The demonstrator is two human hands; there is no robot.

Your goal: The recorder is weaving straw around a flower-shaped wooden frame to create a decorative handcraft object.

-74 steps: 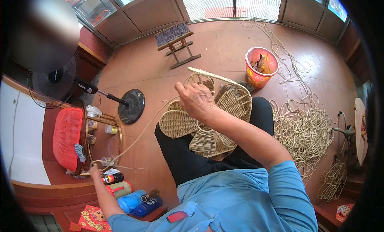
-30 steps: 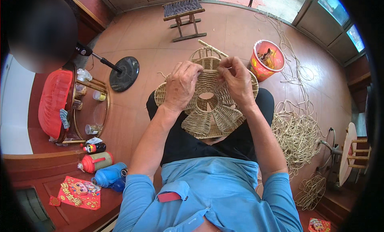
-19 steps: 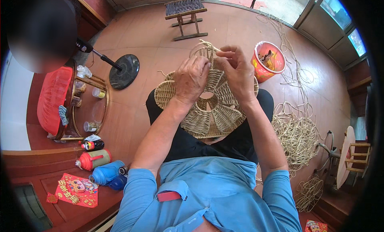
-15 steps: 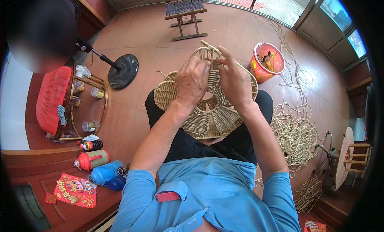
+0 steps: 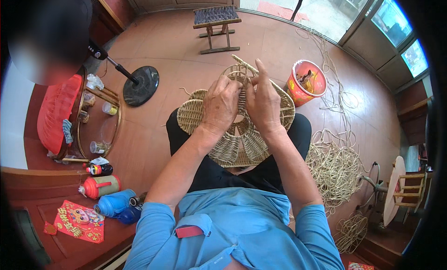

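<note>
A flower-shaped piece woven from straw cord (image 5: 190,116) rests across my knees, with rounded petals around a small central hole. My left hand (image 5: 220,104) is closed on its far petal, fingers bent over the weave. Beside it, my right hand (image 5: 264,104) pinches at the same petal, thumb and fingertips close to the left fingers, index finger stretched upward. Bare spokes (image 5: 238,73) show at that petal's far end, inside a curved rim. A thick cord end (image 5: 240,61) sticks out above. The fingertips partly hide the strand between them.
Loose cord (image 5: 336,170) lies heaped on the floor at right, with strands trailing toward the doorway. A red bucket (image 5: 291,89) stands beyond my right knee, a folding stool (image 5: 217,19) farther off. At left are a fan base (image 5: 141,86), a rack (image 5: 120,112) and flasks (image 5: 111,202).
My right hand has come closer to the left, its thumb and fingers now pinching at the petal. The view has shifted slightly.
</note>
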